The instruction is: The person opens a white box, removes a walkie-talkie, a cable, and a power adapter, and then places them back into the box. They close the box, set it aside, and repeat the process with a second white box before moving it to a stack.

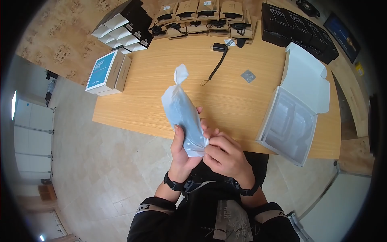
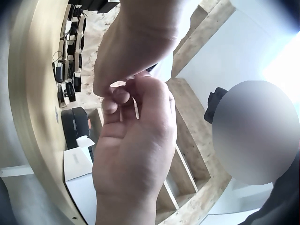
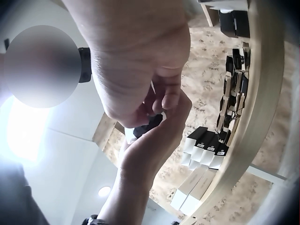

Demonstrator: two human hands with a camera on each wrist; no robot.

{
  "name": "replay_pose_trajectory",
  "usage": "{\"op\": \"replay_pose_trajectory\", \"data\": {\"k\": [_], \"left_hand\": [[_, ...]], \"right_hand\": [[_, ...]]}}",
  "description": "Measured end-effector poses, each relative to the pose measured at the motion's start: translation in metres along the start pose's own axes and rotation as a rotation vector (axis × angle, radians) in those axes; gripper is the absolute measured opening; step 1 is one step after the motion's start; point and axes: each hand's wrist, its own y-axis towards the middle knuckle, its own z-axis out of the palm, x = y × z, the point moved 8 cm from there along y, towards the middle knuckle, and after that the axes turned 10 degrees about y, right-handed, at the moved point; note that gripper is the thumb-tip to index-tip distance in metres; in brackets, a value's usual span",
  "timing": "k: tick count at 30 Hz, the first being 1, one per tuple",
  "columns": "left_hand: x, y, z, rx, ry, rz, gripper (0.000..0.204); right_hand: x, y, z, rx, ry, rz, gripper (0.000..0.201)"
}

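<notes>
A long bundle in thin white wrapping (image 1: 183, 115), bluish inside and twisted at its top end, is held above the front edge of the table. The left hand (image 1: 182, 151) grips its lower part, thumb lying along the near side and fingertips showing at the far side. At the bundle's lower right the right hand (image 1: 226, 156) pinches the gathered wrapping with curled fingers. In the left wrist view the left hand (image 2: 136, 140) meets the other hand. The right wrist view has the right hand (image 3: 136, 61) close against the left; the bundle is mostly hidden there.
An opened white box (image 1: 291, 121) with a moulded tray lies at the right of the table (image 1: 149, 88). White-and-blue boxes (image 1: 105, 74) stand left. A black strap (image 1: 219, 64) and grey square card (image 1: 248, 76) lie mid-table. Cardboard packs (image 1: 187, 10) and black boxes (image 1: 296, 30) line the back.
</notes>
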Motion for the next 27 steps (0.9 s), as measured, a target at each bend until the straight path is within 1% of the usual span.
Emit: {"op": "replay_pose_trajectory", "data": {"k": [1,3,4,5,6,7,8,9,10,11,13,14,15,16,17,19,20,22,24,25,26,27], "left_hand": [[0.0,-0.001,-0.002,-0.025,-0.017,0.013,0.077],[-0.001,0.0,-0.001,-0.046,-0.005,0.013,0.077],[-0.002,0.0,-0.001,-0.066,0.006,0.015,0.08],[-0.004,-0.001,-0.002,-0.067,0.007,0.013,0.08],[-0.005,-0.002,-0.004,-0.083,0.022,-0.043,0.082],[-0.006,-0.002,-0.007,-0.097,0.037,-0.099,0.085],[-0.01,-0.004,-0.007,-0.095,0.038,-0.104,0.085],[-0.01,-0.007,-0.006,-0.098,0.071,-0.166,0.085],[-0.008,-0.011,-0.005,-0.1,0.102,-0.232,0.086],[-0.008,-0.012,0.0,-0.096,0.099,-0.247,0.086],[0.002,-0.017,0.009,-0.039,0.34,-0.409,0.085],[0.006,-0.022,0.007,-0.049,0.431,-0.492,0.081],[0.008,-0.023,0.006,-0.039,0.426,-0.504,0.081],[0.014,-0.026,0.005,0.056,0.59,-0.574,0.081],[0.021,-0.027,0.007,0.155,0.753,-0.639,0.08],[0.02,-0.024,0.016,0.169,0.792,-0.628,0.079],[0.02,-0.024,0.016,0.14,0.802,-0.635,0.079],[0.02,-0.025,0.012,0.103,0.811,-0.645,0.079],[0.02,-0.026,0.013,0.171,0.755,-0.627,0.081],[0.022,-0.027,0.007,0.169,0.756,-0.628,0.081],[0.023,-0.027,0.004,0.219,0.796,-0.575,0.082],[0.023,-0.026,0.005,0.269,0.834,-0.522,0.084]], "right_hand": [[0.002,-0.002,-0.001,-0.001,0.001,0.002,0.021],[-0.002,-0.004,0.002,0.064,-0.001,0.094,0.019],[0.0,-0.003,-0.001,0.063,0.0,0.096,0.019],[0.002,-0.002,-0.003,0.078,0.085,0.095,0.02],[0.005,0.0,-0.005,0.093,0.168,0.094,0.021],[0.007,0.002,-0.009,0.09,0.167,0.094,0.021],[0.008,0.005,-0.021,-0.012,0.182,0.103,0.025],[0.009,0.007,-0.035,-0.114,0.195,0.113,0.028],[0.016,0.014,-0.048,-0.119,0.068,0.074,0.036],[0.016,0.022,-0.055,-0.128,0.058,0.083,0.036],[0.016,0.036,-0.066,-0.173,-0.041,0.07,0.048],[0.003,0.035,-0.064,-0.179,0.057,0.168,0.059],[-0.01,0.031,-0.059,-0.185,0.155,0.264,0.072],[-0.021,0.028,-0.05,-0.136,0.297,0.34,0.089],[-0.026,0.022,-0.044,-0.144,0.285,0.346,0.089],[-0.045,0.004,-0.021,-0.212,0.944,0.529,0.093],[-0.048,0.001,-0.017,-0.215,1.028,0.593,0.093],[-0.048,-0.003,-0.016,-0.226,1.046,0.594,0.091],[-0.051,-0.006,-0.015,-0.236,1.067,0.591,0.088],[-0.055,-0.01,-0.015,-0.242,1.097,0.639,0.084],[-0.059,-0.013,-0.013,-0.247,1.127,0.687,0.079],[-0.059,-0.014,-0.012,-0.249,1.126,0.688,0.079]]}}
